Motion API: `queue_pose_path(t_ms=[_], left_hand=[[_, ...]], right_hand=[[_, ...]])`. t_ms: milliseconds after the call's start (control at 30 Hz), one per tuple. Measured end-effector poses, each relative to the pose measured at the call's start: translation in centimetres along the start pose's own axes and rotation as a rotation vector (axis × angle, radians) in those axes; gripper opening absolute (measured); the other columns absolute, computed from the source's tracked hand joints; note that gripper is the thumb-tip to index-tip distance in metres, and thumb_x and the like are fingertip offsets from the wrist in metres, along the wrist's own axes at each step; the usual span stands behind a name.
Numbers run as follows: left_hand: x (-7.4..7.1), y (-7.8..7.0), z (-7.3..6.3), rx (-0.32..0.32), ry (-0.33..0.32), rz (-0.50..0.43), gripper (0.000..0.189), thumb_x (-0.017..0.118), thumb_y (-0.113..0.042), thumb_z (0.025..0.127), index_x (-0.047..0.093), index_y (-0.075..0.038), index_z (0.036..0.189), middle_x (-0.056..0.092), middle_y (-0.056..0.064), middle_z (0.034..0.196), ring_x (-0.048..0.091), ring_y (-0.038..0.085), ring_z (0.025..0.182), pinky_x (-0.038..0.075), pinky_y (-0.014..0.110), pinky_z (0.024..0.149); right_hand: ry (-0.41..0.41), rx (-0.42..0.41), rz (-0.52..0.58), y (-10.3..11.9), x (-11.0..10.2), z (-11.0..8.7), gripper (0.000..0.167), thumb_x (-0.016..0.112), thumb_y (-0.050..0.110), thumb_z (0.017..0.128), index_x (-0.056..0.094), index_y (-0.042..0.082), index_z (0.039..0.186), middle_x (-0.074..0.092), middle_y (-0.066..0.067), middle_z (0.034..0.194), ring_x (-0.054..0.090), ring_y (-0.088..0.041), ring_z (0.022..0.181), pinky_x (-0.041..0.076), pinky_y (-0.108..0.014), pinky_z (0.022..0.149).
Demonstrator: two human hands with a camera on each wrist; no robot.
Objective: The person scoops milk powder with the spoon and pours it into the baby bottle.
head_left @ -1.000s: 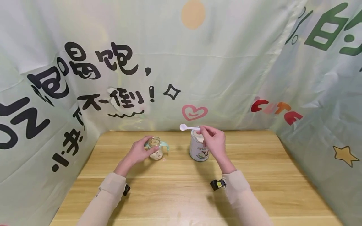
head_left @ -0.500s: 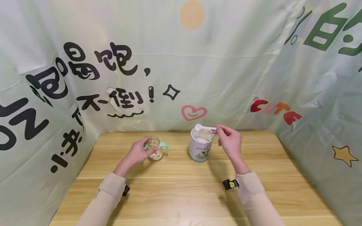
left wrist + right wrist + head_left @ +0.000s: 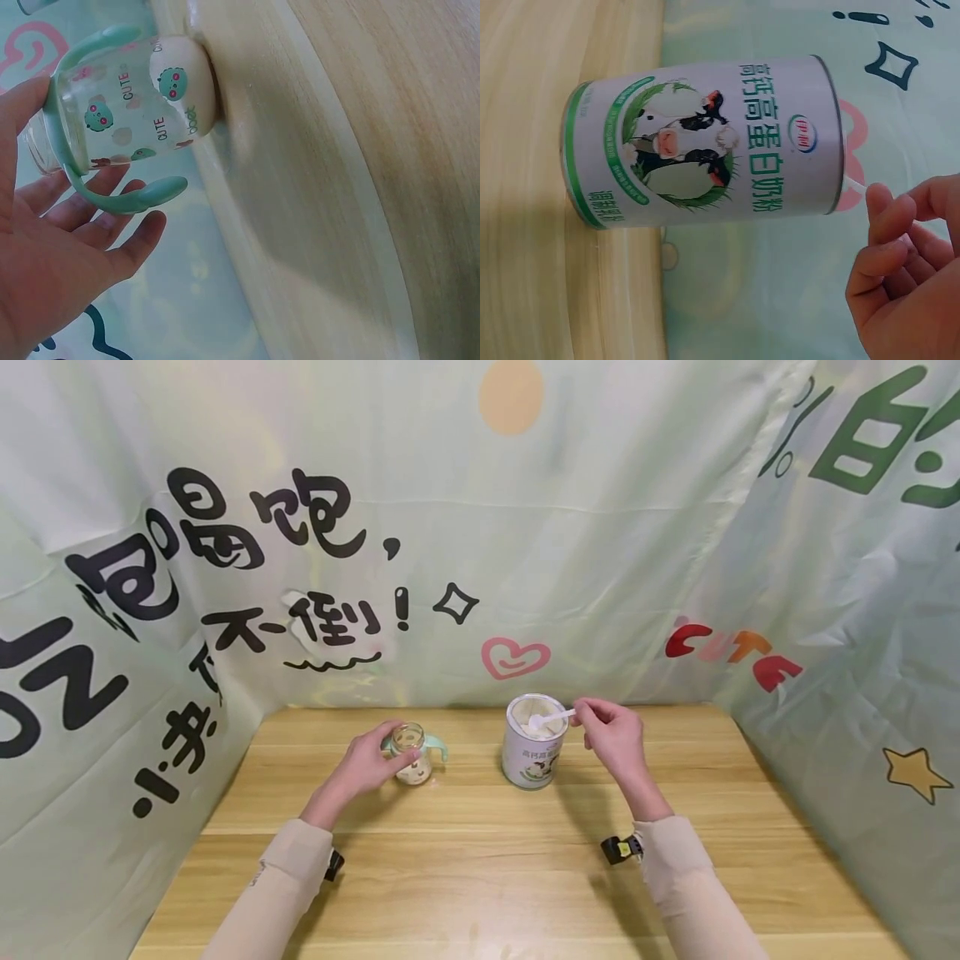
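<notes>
My left hand [image 3: 372,758] holds a small clear baby bottle [image 3: 124,112] around its neck, thumb on one side and fingers on the other. The bottle stands upright without a lid; it has mint-green handles [image 3: 120,201], printed cartoon figures and pale contents at its base. In my right hand [image 3: 611,739], thumb and fingers pinch the handle end of a white scoop [image 3: 551,720]. The scoop's bowl is inside the mouth of an open milk powder can [image 3: 528,760], over the powder. In the right wrist view the can [image 3: 705,146] shows a cow picture, and its wall hides the bowl.
Both the bottle and the can stand on a wooden table [image 3: 465,877], towards its back edge. Printed fabric [image 3: 600,568] hangs behind the table and along both sides.
My right hand has moved right, away from in front of the can, and the scoop has tipped down into the can's mouth. My left hand stays on the bottle.
</notes>
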State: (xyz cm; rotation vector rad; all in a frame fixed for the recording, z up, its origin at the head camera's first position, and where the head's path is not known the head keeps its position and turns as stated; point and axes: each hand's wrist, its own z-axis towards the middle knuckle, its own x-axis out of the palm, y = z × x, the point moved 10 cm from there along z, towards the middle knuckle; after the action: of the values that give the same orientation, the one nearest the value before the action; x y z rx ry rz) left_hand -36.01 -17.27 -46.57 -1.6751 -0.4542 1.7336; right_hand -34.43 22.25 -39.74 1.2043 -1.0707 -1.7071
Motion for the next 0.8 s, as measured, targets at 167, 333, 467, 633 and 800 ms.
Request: queue_pose_path(t_ms=[167, 333, 467, 633, 800], left_hand=[[0.0, 0.0, 0.0, 0.003, 0.000, -0.004, 0.076, 0.076, -0.047, 0.096, 0.049, -0.006, 0.154, 0.065, 0.024, 0.141, 0.060, 0.045, 0.133, 0.046, 0.062, 0.116], [0.1, -0.1, 0.0, 0.004, 0.005, -0.005, 0.076, 0.076, -0.047, 0.096, 0.049, -0.006, 0.155, 0.065, 0.024, 0.140, 0.060, 0.045, 0.132, 0.047, 0.062, 0.115], [0.1, 0.0, 0.1, 0.006, 0.004, -0.009, 0.074, 0.076, -0.047, 0.096, 0.050, -0.007, 0.154, 0.066, 0.023, 0.139, 0.061, 0.044, 0.131, 0.048, 0.061, 0.114], [0.0, 0.0, 0.0, 0.004, 0.004, -0.013, 0.074, 0.076, -0.047, 0.096, 0.050, -0.008, 0.154, 0.066, 0.022, 0.140, 0.060, 0.043, 0.133, 0.047, 0.061, 0.115], [0.1, 0.2, 0.0, -0.008, 0.007, -0.018, 0.075, 0.076, -0.048, 0.096, 0.050, -0.009, 0.155, 0.064, 0.022, 0.143, 0.059, 0.043, 0.135, 0.045, 0.061, 0.117]], right_hand=[[0.050, -0.009, -0.081, -0.3, 1.1, 0.2, 0.029, 0.063, 0.024, 0.103, 0.079, 0.004, 0.116, 0.076, -0.008, 0.083, 0.054, -0.007, 0.054, 0.048, -0.022, 0.053], [0.053, -0.026, -0.100, -0.4, 1.4, 0.4, 0.028, 0.064, 0.024, 0.103, 0.079, 0.004, 0.115, 0.072, -0.005, 0.079, 0.054, -0.008, 0.053, 0.047, -0.022, 0.052], [0.062, -0.026, -0.119, -0.4, 1.6, 0.5, 0.028, 0.064, 0.024, 0.103, 0.079, 0.004, 0.115, 0.068, -0.005, 0.079, 0.054, -0.007, 0.054, 0.047, -0.022, 0.052], [0.058, -0.035, -0.169, -0.4, 1.8, 0.6, 0.029, 0.065, 0.024, 0.102, 0.079, 0.003, 0.115, 0.064, -0.002, 0.075, 0.053, -0.007, 0.057, 0.045, -0.022, 0.053], [0.044, -0.063, -0.235, -0.5, 2.1, 0.7, 0.028, 0.066, 0.023, 0.102, 0.080, 0.002, 0.114, 0.070, -0.009, 0.084, 0.055, -0.012, 0.071, 0.046, -0.023, 0.062]])
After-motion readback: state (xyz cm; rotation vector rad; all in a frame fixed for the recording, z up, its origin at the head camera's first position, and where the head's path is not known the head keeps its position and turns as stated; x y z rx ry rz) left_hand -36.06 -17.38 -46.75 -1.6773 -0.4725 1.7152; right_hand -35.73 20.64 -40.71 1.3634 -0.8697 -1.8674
